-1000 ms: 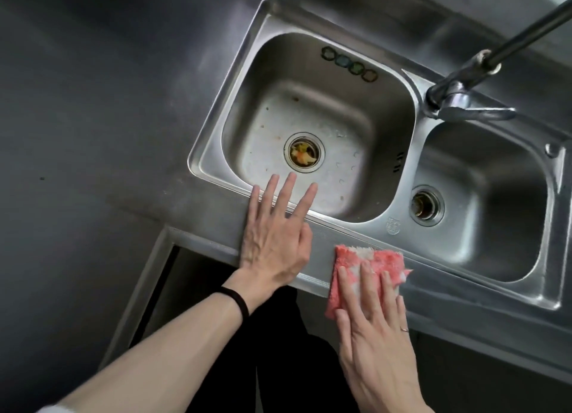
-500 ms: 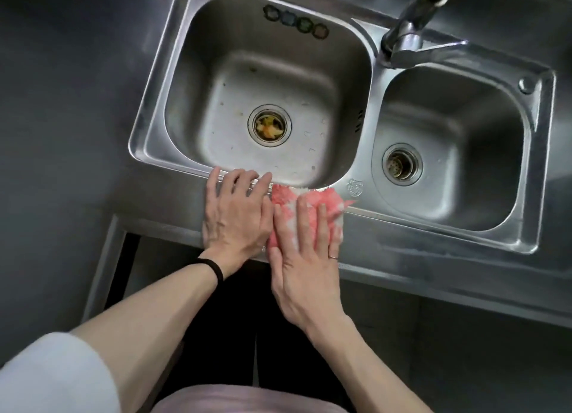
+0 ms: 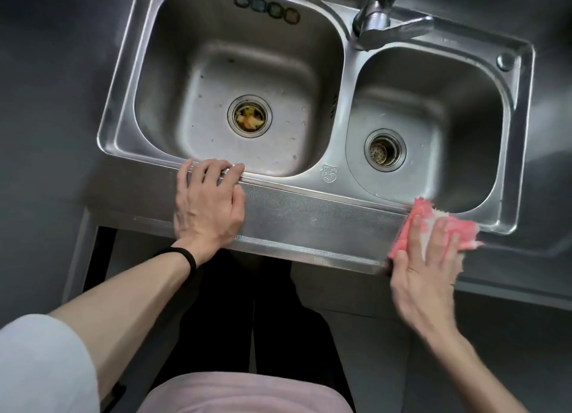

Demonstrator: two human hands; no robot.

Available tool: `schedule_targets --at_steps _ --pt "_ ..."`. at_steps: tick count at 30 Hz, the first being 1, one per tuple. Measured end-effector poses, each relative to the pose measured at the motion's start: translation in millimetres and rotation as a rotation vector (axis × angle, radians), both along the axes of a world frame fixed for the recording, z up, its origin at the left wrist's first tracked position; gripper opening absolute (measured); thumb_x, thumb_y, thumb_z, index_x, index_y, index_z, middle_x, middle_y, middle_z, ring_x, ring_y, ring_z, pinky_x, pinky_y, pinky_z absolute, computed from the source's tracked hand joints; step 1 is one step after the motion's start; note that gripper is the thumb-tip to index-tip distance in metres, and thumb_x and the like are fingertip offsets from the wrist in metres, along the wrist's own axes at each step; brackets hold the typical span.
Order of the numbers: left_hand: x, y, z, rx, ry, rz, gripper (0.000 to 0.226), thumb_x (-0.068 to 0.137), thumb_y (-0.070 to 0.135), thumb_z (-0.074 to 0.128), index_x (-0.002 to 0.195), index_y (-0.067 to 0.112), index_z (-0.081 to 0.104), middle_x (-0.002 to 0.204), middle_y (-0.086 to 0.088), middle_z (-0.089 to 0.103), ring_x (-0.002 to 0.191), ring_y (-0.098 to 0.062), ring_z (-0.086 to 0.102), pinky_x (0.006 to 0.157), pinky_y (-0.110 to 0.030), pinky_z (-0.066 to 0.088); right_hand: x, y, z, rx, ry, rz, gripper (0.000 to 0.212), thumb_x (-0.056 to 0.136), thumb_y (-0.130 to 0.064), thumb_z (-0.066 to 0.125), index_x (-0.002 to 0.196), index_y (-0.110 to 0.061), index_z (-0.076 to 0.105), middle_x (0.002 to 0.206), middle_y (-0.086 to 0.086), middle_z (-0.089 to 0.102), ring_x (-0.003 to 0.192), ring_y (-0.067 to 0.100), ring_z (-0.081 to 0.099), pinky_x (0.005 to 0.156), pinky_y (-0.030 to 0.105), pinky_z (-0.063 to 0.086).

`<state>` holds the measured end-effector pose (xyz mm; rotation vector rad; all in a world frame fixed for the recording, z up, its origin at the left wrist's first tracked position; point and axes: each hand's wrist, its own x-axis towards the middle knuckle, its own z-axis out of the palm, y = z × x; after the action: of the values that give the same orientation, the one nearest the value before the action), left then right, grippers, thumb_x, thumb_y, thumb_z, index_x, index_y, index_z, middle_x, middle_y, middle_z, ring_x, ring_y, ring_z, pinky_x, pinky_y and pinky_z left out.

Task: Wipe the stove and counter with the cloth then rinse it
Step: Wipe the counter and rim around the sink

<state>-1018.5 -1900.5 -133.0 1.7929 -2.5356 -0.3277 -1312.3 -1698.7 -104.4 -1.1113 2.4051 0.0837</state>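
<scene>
The double sink fills the upper frame, the left hand hooks bent fingers over its front rim at centre-left, and the nearer right hand presses flat-fingered on the pink cloth at right, down-right of the tap.

Steel double sink with chrome faucet, dimly lit.
</scene>
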Motion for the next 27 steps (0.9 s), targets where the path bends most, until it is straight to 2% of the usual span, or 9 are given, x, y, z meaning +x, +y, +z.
schedule_targets --at_steps 2,5,8,11,13,17,21,24,27 --pt "-1 0 1 0.0 0.0 0.002 0.044 0.099 0.032 0.038 0.132 0.024 0.065 0.126 -0.003 0.064 0.124 -0.027 0.053 0.125 -0.049 0.02 40 -16 -2 -0.029 -0.025 -0.008 0.071 0.101 -0.046 0.021 0.164 -0.035 -0.01 0.171 0.004 -0.027 0.158 0.032 -0.024 0.125 0.064 -0.006" --pt "-1 0 2 -0.002 0.0 0.004 0.044 0.098 0.032 0.039 0.132 0.023 0.066 0.126 -0.004 0.065 0.123 -0.028 0.053 0.124 -0.051 0.023 118 -40 -7 -0.118 -0.058 0.192 0.072 0.106 -0.042 0.03 0.166 -0.024 -0.005 0.172 0.01 -0.023 0.159 0.031 -0.023 0.126 0.061 -0.009" --pt "-2 0 2 -0.019 -0.005 0.006 0.044 0.097 0.03 0.04 0.131 0.022 0.067 0.125 -0.004 0.066 0.121 -0.029 0.054 0.123 -0.053 0.027 177 -63 -12 -0.205 -0.07 0.283 0.068 0.108 -0.041 0.037 0.167 -0.032 0.005 0.175 0.009 -0.013 0.16 0.031 -0.017 0.127 0.062 -0.004" --pt "0 0 1 -0.029 -0.001 -0.006 0.043 0.097 0.029 0.041 0.13 0.021 0.067 0.123 -0.005 0.066 0.118 -0.029 0.054 0.121 -0.053 0.028 180 -66 -16 -0.197 -0.108 0.325 0.065 0.109 -0.045 0.032 0.166 -0.04 0.001 0.175 0.001 -0.014 0.16 0.026 -0.018 0.129 0.057 -0.004" --pt "0 -1 1 -0.029 0.006 -0.01 0.043 0.097 0.029 0.041 0.13 0.021 0.067 0.123 -0.005 0.065 0.118 -0.029 0.053 0.121 -0.053 0.029 156 -54 -18 -0.182 -0.09 0.347 0.065 0.107 -0.048 0.029 0.166 -0.04 0.003 0.175 0.002 -0.01 0.16 0.025 -0.018 0.129 0.055 -0.005" --pt "1 -1 1 -0.018 0.019 -0.013 0.043 0.098 0.03 0.041 0.131 0.021 0.066 0.124 -0.005 0.064 0.119 -0.029 0.053 0.122 -0.053 0.027 73 -26 -14 -0.045 0.0 0.157 0.068 0.102 -0.054 0.015 0.166 -0.037 0.0 0.175 0.004 -0.01 0.161 0.027 -0.015 0.129 0.057 -0.002" --pt "2 -1 -1 -0.011 0.019 -0.015 0.043 0.098 0.031 0.04 0.132 0.021 0.065 0.125 -0.004 0.063 0.12 -0.029 0.053 0.123 -0.052 0.026 -4 -15 -1 -0.022 0.021 -0.066 0.063 0.1 -0.058 0.011 0.16 -0.055 -0.007 0.175 -0.001 -0.009 0.161 0.029 -0.011 0.126 0.063 0.006" --pt "3 0 -2 -0.014 0.02 -0.022 0.043 0.098 0.031 0.04 0.132 0.022 0.064 0.126 -0.004 0.063 0.121 -0.029 0.053 0.122 -0.052 0.026 -2 -30 -3 -0.042 0.058 -0.26 0.063 0.101 -0.053 0.016 0.162 -0.052 0.003 0.176 0.002 -0.008 0.16 0.031 -0.011 0.127 0.06 -0.001" --pt "3 0 -3 -0.018 0.021 -0.026 0.041 0.097 0.031 0.041 0.13 0.022 0.065 0.125 -0.004 0.063 0.122 -0.029 0.053 0.122 -0.052 0.025 58 -55 -9 -0.07 0.045 -0.329 0.061 0.11 -0.043 0.026 0.164 -0.046 -0.001 0.174 0.005 -0.018 0.159 0.033 -0.02 0.126 0.058 -0.012"
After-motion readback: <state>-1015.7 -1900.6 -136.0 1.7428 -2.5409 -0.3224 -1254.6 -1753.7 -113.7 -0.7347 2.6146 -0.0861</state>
